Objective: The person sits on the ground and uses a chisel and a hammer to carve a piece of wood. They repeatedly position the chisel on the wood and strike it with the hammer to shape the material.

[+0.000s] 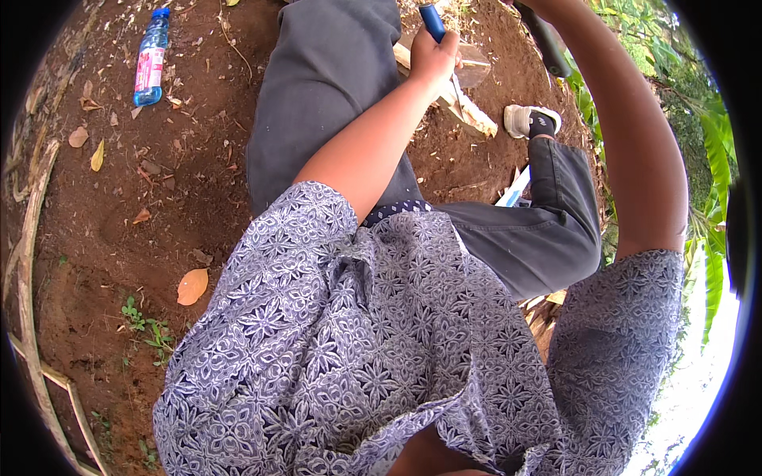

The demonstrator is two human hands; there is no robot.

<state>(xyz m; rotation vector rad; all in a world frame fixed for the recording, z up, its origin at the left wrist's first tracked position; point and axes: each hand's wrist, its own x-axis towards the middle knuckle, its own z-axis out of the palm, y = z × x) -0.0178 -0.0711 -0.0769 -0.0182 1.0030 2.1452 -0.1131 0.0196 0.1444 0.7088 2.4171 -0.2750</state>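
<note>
My left hand (435,62) is closed round the blue handle (432,21) of a chisel. Its thin metal blade (458,93) points down at a pale, rough-cut piece of wood (476,119) on the ground between my legs. Whether the tip touches the wood, I cannot tell. Raised at the top edge, my right hand (541,4) is mostly cut off by the picture. A dark, rounded, club-like tool (544,40) hangs from it, its upper part out of view.
Left of my leg, a blue-capped plastic bottle (149,67) lies on brown soil with scattered leaves. A long branch (32,238) runs along the left rim. My shod foot (520,121) is beyond the wood's right end. Green plants (710,151) stand at the right.
</note>
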